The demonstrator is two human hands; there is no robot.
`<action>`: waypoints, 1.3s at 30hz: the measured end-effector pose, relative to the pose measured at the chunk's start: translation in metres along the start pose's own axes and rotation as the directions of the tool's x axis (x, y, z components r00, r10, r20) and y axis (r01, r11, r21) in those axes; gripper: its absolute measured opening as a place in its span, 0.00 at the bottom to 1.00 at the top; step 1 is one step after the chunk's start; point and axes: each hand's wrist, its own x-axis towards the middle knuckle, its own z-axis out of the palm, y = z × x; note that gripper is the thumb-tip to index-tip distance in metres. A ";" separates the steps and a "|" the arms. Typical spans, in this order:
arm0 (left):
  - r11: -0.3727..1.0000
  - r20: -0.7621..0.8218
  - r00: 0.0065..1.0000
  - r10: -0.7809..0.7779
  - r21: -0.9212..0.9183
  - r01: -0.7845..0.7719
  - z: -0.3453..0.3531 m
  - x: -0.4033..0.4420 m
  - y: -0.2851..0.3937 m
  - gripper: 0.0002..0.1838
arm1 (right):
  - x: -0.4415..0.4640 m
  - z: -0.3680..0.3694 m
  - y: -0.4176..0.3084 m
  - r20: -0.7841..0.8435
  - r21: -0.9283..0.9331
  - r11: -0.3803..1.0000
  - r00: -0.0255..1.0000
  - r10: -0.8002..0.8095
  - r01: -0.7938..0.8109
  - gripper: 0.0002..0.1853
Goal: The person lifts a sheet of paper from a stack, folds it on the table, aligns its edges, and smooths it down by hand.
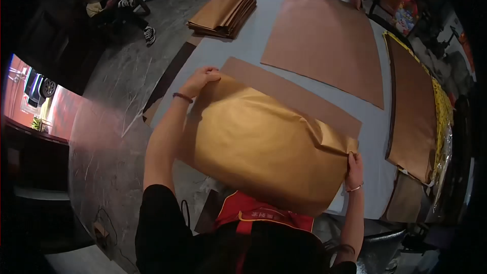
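Observation:
Between my two hands I hold up a large sheet of golden-brown paper (pixel 253 142), bulging and creased near its right corner. My left hand (pixel 204 78) pinches its upper left corner, and a dark band circles that wrist. At the right corner my right hand (pixel 354 168) grips the edge, with a thin bracelet on the wrist. The sheet's lower edge hangs in front of my red apron (pixel 238 212). Behind it, a flat brown sheet (pixel 289 89) lies on the pale grey-blue tabletop (pixel 223 48), partly covered by the held sheet.
A stack of folded brown paper (pixel 223 14) sits at the far left of the table. Another person's hands touch a wide brown sheet (pixel 324 40) across from me. More brown sheets (pixel 413 106) on yellow wrapping lie at the right. A seated person (pixel 114 2) is at upper left.

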 end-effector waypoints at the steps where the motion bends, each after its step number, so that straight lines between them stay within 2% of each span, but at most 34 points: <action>1: 0.999 0.093 0.996 0.000 -0.051 0.005 -0.001 0.009 0.000 0.19 | -0.001 0.003 -0.001 0.052 0.103 0.994 0.998 -0.040 0.035 0.10; 2: 0.995 0.185 0.983 0.004 -0.102 0.015 -0.002 0.015 -0.001 0.15 | 0.000 0.002 0.001 0.062 0.106 0.994 0.997 -0.039 0.033 0.10; 6: 0.991 0.129 0.989 -0.073 -0.101 0.086 -0.005 0.017 -0.001 0.09 | 0.001 0.000 0.008 -0.009 0.105 0.994 1.000 -0.020 0.020 0.08; 8: 0.993 0.178 0.978 -0.107 -0.038 0.116 -0.016 0.026 -0.015 0.06 | 0.002 0.000 0.008 -0.018 0.134 0.991 1.000 -0.023 0.025 0.08; 10: 0.993 0.164 0.981 -0.104 -0.043 0.113 -0.021 0.028 -0.023 0.06 | 0.001 -0.003 0.008 0.011 0.076 0.996 0.999 -0.048 0.047 0.08; 12: 0.993 0.154 0.983 -0.099 -0.050 0.108 -0.020 0.026 -0.023 0.06 | 0.000 0.001 0.006 -0.001 0.102 0.994 0.999 -0.039 0.039 0.08; 14: 0.996 0.152 0.986 -0.075 0.067 0.065 -0.013 0.012 -0.006 0.09 | -0.001 0.006 0.003 -0.020 0.127 0.991 0.999 -0.036 0.039 0.08; 15: 0.996 0.166 0.983 -0.074 0.065 0.064 -0.009 0.008 -0.003 0.09 | -0.002 0.009 0.000 -0.038 0.108 0.994 0.999 -0.022 0.026 0.09; 17: 0.996 0.037 0.999 0.006 0.088 -0.010 0.001 0.005 -0.001 0.11 | -0.006 0.014 -0.007 -0.092 0.082 0.997 0.996 -0.008 0.016 0.09; 18: 0.988 0.076 0.997 -0.004 0.155 -0.008 -0.001 0.006 -0.001 0.12 | -0.007 0.019 -0.010 -0.070 0.071 0.997 0.997 -0.019 0.024 0.10; 20: 0.982 0.082 0.993 0.085 0.165 -0.097 0.002 0.008 -0.006 0.12 | -0.004 0.012 -0.003 -0.072 0.010 1.000 0.997 -0.014 0.015 0.10; 22: 0.966 0.040 0.993 0.115 0.229 -0.121 0.005 0.005 -0.002 0.11 | -0.004 0.006 -0.002 -0.090 -0.023 1.000 0.996 -0.019 0.017 0.11; 24: 0.975 0.069 0.985 0.160 0.144 -0.169 -0.002 0.018 -0.021 0.10 | -0.008 0.013 -0.007 -0.085 -0.009 0.998 0.995 -0.059 0.058 0.11; 26: 0.992 -0.007 0.993 0.114 0.054 -0.114 0.002 0.014 -0.021 0.09 | -0.009 0.013 -0.009 -0.110 -0.011 0.997 0.991 -0.080 0.079 0.11; 28: 0.982 0.030 0.987 0.157 0.098 -0.159 -0.007 0.020 -0.032 0.09 | -0.006 0.016 -0.013 -0.110 0.115 0.992 0.992 0.055 -0.042 0.11; 29: 0.970 0.033 0.981 0.193 0.143 -0.196 -0.010 0.024 -0.037 0.09 | 0.000 0.009 -0.007 -0.076 0.101 0.994 0.996 0.043 -0.035 0.13; 30: 0.981 0.031 0.987 0.155 0.111 -0.158 -0.003 0.016 -0.026 0.09 | 0.004 0.008 -0.009 -0.083 0.103 0.994 0.996 0.040 -0.031 0.13; 33: 0.980 0.052 0.982 0.179 0.081 -0.183 -0.002 0.018 -0.028 0.12 | 0.017 0.008 -0.017 -0.098 0.082 0.997 0.995 0.019 -0.011 0.14; 35: 0.981 0.043 0.983 0.179 0.073 -0.182 -0.006 0.025 -0.038 0.11 | 0.026 0.007 -0.023 -0.155 0.056 0.998 0.987 0.051 -0.043 0.13; 36: 0.982 0.035 0.984 0.176 0.063 -0.178 -0.005 0.023 -0.033 0.10 | 0.026 0.010 -0.031 -0.142 0.140 0.988 0.986 0.085 -0.065 0.12; 37: 0.982 0.026 0.984 0.175 0.067 -0.176 -0.005 0.019 -0.029 0.10 | 0.028 0.010 -0.030 -0.132 0.141 0.988 0.987 0.087 -0.068 0.12; 39: 0.965 0.004 0.977 0.211 0.160 -0.209 0.000 0.010 -0.021 0.10 | 0.036 0.006 -0.023 -0.137 0.112 0.991 0.987 0.082 -0.067 0.12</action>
